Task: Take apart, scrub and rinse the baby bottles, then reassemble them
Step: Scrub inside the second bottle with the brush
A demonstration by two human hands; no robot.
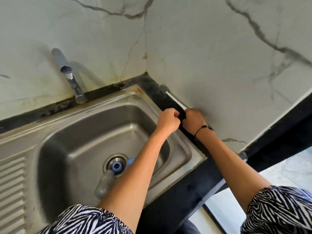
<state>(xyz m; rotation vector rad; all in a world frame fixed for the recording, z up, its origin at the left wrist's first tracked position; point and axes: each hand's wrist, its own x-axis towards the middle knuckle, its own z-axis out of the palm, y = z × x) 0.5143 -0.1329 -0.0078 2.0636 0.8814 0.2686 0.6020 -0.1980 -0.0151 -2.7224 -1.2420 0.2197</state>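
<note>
While my right hand [194,121] grips the brush [173,98] by its handle on the dark ledge [152,92], probably readying it for scrubbing, my left hand [168,121] is curled beside it, contents unclear. A bottle [104,184] and blue ring [116,166] wait in the steel sink [190,152], under marble walls.

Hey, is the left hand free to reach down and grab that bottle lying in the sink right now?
Probably yes. The bottle lies uncovered in the sink by the drain, under the left forearm. The left hand is up at the sink's right edge, fingers curled; whether it holds anything is unclear, so it may need to let go first.
</note>
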